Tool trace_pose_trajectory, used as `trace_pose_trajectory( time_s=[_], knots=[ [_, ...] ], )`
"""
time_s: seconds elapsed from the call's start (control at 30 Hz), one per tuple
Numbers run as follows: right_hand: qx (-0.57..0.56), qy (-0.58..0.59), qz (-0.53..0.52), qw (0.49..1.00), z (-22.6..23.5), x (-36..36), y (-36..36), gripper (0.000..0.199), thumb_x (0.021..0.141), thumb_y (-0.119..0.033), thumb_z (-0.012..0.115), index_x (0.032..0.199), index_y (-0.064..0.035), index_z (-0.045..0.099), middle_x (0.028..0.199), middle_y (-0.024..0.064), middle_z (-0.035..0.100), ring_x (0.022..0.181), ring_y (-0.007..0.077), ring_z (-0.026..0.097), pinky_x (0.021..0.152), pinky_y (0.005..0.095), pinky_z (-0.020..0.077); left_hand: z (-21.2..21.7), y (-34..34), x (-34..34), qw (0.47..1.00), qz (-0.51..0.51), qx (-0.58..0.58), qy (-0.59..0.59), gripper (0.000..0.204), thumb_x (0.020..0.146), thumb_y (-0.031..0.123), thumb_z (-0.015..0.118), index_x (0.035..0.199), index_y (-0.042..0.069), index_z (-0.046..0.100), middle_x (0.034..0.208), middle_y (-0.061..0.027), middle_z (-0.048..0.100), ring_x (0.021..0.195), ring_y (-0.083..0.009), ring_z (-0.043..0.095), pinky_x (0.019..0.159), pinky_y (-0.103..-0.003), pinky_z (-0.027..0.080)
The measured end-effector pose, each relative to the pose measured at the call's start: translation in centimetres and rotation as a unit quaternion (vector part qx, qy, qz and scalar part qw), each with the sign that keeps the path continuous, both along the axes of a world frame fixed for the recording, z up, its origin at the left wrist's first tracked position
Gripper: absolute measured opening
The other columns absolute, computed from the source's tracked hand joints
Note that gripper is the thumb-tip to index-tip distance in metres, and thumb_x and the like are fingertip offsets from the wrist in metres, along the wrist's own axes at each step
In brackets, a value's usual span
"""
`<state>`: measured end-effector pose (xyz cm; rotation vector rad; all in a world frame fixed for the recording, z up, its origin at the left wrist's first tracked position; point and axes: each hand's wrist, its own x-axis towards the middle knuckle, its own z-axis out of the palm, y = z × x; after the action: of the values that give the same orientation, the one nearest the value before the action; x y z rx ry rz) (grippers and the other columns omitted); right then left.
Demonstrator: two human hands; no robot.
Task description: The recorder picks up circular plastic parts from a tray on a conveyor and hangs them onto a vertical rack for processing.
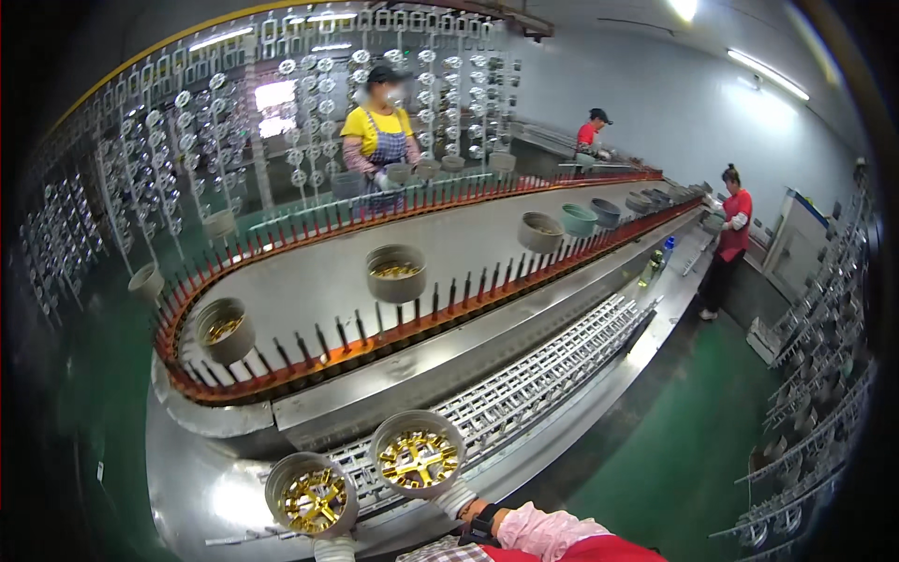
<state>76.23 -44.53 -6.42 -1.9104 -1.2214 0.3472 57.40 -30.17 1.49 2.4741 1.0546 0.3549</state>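
While both gloved hands come up from the lower edge of the head view, each carries a round grey metal cup with a gold-coloured spoked part inside. The left hand [334,546] is closed under the left grey cup [312,495], its white glove only partly showing beneath the cup's lower rim. The right hand [456,496] has its grip closed on the lower right side of the right grey cup [418,455], which is tilted so that its open mouth faces the camera. The two cups are held side by side, near each other but apart, above the shiny steel tabletop [201,492] and the near end of the long white slatted rack [534,375] that runs away to the right.

Beyond them curves a conveyor loop with an orange-red track of upright dark pins [309,351]. Several more grey cups ride on those pins: one at the near left bend [225,330], one further along [395,273], and another beyond that [540,232], with more, one of them greenish, toward the far end. A person in a yellow top and checked apron [378,140] stands behind the loop, a person in a red top and dark cap [590,131] works at the far end, and a third person in a red top [730,239] stands on the green floor [693,450] at the right. Racks of hanging silver parts [187,150] fill the left background.
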Motion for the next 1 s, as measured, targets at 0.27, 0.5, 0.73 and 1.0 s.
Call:
trace_pose_trajectory(
  time_s=[0.27,0.5,0.73,1.0],
  knots=[
    [-0.016,0.03,0.053,0.998,-0.1,1.6,0.5,0.036,0.081,-0.017,0.052,0.115,-0.0053,0.048,0.104,0.0111,0.058,0.09,0.0201,0.054,0.08,0.0334,0.0429,0.8,-1.0,2.7,0.999,0.02,-0.002,0.027,0.03,0.086,0.026,0.039,0.109,0.008,0.048,0.106,-0.0157,0.05,0.099,-0.0294,0.048,0.088,-0.039,0.036],
    [-0.083,0.118,0.18,0.973,1.4,6.2,-3.1,0.036,0.082,-0.018,0.052,0.116,-0.0052,0.047,0.104,0.0108,0.058,0.09,0.0179,0.054,0.079,0.0327,0.0435,1.4,-1.6,5.5,0.998,0.026,0.001,0.051,0.03,0.086,0.027,0.04,0.106,0.009,0.05,0.103,-0.0167,0.052,0.096,-0.0302,0.049,0.086,-0.04,0.037],
    [-0.035,0.166,0.174,0.97,15.3,16.3,-11.2,0.029,0.086,-0.025,0.05,0.107,-0.0055,0.053,0.094,0.0064,0.059,0.085,0.015,0.054,0.076,0.0272,0.0439,1.9,-3.5,7.3,0.994,0.066,0.001,0.083,0.03,0.085,0.029,0.04,0.104,0.009,0.052,0.1,-0.0177,0.053,0.094,-0.031,0.05,0.084,-0.04,0.038],
    [-0.007,0.2,-0.027,0.979,22.3,35.4,-16.5,0.026,0.08,-0.026,0.057,0.098,-0.0071,0.058,0.081,0.0041,0.06,0.07,0.0117,0.054,0.061,0.0264,0.045,1.7,-7.3,9.7,0.983,0.134,-0.011,0.126,0.03,0.085,0.03,0.041,0.101,0.009,0.054,0.097,-0.0188,0.054,0.091,-0.0319,0.051,0.081,-0.041,0.04]
  ],
)
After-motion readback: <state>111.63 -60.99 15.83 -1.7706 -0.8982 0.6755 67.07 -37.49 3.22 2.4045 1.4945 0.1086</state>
